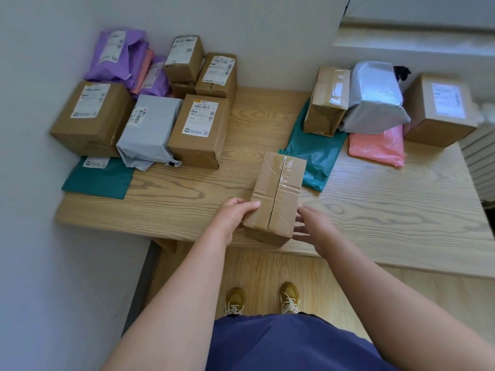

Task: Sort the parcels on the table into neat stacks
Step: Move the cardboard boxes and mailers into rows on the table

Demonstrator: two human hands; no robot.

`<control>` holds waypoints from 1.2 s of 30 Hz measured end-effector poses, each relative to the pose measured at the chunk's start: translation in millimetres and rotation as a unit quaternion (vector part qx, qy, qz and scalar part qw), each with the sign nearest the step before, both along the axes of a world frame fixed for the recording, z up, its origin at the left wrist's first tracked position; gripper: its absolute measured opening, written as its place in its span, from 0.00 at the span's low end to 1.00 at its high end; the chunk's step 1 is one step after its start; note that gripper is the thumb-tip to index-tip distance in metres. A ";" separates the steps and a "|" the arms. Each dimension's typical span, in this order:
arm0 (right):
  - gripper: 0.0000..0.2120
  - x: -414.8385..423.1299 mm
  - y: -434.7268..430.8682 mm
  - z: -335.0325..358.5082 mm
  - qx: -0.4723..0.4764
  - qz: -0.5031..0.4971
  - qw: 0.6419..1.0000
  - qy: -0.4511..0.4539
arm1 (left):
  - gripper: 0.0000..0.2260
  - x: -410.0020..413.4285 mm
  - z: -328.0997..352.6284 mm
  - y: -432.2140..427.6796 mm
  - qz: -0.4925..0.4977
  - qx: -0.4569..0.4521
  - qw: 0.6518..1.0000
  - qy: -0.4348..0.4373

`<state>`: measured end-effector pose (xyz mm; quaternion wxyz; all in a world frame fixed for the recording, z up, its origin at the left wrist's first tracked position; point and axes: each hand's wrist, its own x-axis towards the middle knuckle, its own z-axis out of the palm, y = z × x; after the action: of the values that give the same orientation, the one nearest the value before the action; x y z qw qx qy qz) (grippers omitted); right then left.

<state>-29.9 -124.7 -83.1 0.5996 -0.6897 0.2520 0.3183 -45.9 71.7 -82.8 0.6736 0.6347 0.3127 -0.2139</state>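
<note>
Both hands flank the box (278, 191): left hand (235, 214) grips its near-left corner, right hand (312, 226), fingers straight, touches its right side. Its long axis runs straight away from them.

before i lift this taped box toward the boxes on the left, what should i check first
1. Left hand grip on the taped box: ok, fingers curl over its left edge.
2. Right hand grip: not ok, its fingers are straight and only touch the right side.
3. Box support: cannot tell, its near end sits at the table front edge.
4. Path to the labelled box: ok, bare wood lies between them.
5. Teal mailer clear of the box's far corner: cannot tell, they overlap in view.
</note>
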 end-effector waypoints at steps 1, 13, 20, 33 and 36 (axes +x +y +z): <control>0.12 -0.1 -0.3 0.3 -0.002 0.006 1.000 -0.002 | 0.10 -1.1 -0.4 -0.8 -0.003 -0.003 1.000 0.003; 0.19 16.9 -8.9 16.3 -0.012 -0.019 0.998 -0.058 | 0.17 7.2 32.6 1.2 0.033 -0.042 0.998 -0.034; 0.25 28.3 3.1 52.4 0.069 -0.022 0.993 -0.096 | 0.16 20.8 52.9 2.9 0.049 -0.092 0.989 -0.105; 0.32 27.0 6.7 52.3 0.015 0.055 0.988 -0.144 | 0.09 16.2 50.4 11.4 -0.001 -0.027 0.994 -0.105; 0.26 34.8 6.2 58.4 0.008 0.041 0.987 -0.158 | 0.13 10.8 45.2 16.8 0.017 -0.024 0.995 -0.093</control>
<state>4.9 -118.4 -24.7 0.6242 -0.7359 0.1230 0.2318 -35.1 88.4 -37.6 0.7181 0.6302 0.2542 -0.1502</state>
